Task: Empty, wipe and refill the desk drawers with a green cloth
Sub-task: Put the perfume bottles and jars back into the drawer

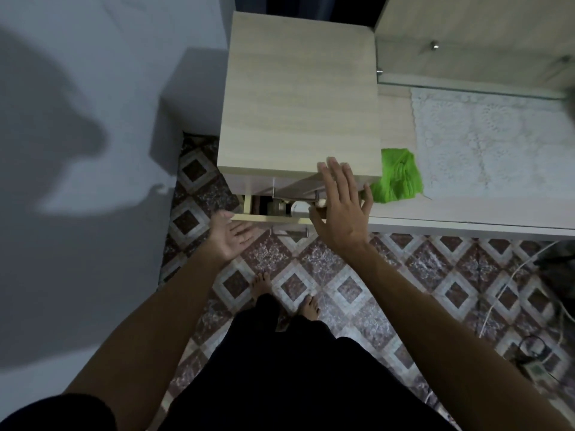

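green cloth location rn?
Head view: the green cloth lies crumpled on the desk, right of the drawer unit, beside the right hand, at the lace mat's corner.

The cloth (398, 177) lies on the tabletop (466, 213), right of the drawer unit (298, 98); an open drawer (273, 216) juts out in front, small items inside.

Green cloth (398, 177) on desk (466, 217)

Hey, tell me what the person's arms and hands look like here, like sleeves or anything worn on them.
Both forearms are bare down to the left hand and the right hand. No watch, rings, bracelets or gloves show. A dark short sleeve covers the left upper arm at the frame's bottom edge; the right upper arm is out of view.
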